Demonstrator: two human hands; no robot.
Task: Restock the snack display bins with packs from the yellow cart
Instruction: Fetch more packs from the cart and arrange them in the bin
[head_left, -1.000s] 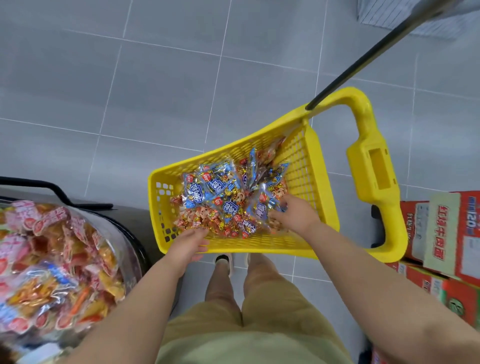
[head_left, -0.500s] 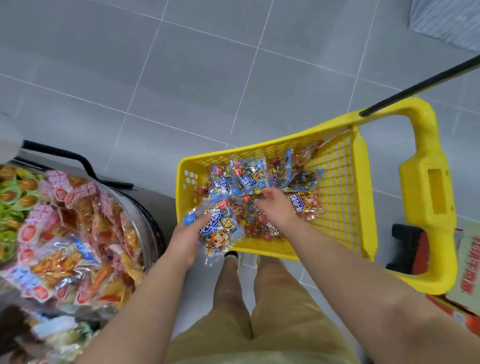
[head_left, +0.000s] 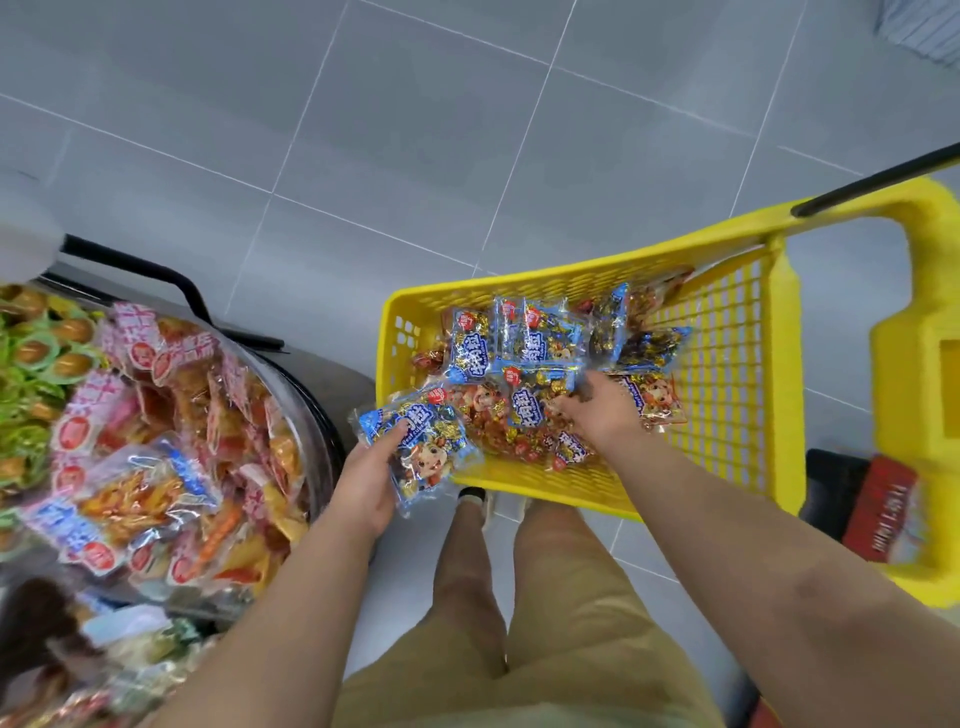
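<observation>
One blue pack (head_left: 421, 447) sits over the yellow cart's (head_left: 571, 486) near left corner, pinched in the left hand's (head_left: 366, 486) curled fingers. Its long axis runs roughly along the cart's left wall, label end away from the person. The right hand (head_left: 600, 413) digs into the cart's heap (head_left: 524, 338); I cannot tell its grip. Left of the cart the display bin (head_left: 317, 410) looks well filled, though by my guess most packs are not yet moved.

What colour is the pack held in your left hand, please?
The pack is mainly blue with a cartoon character on it; the head view shows it.
</observation>
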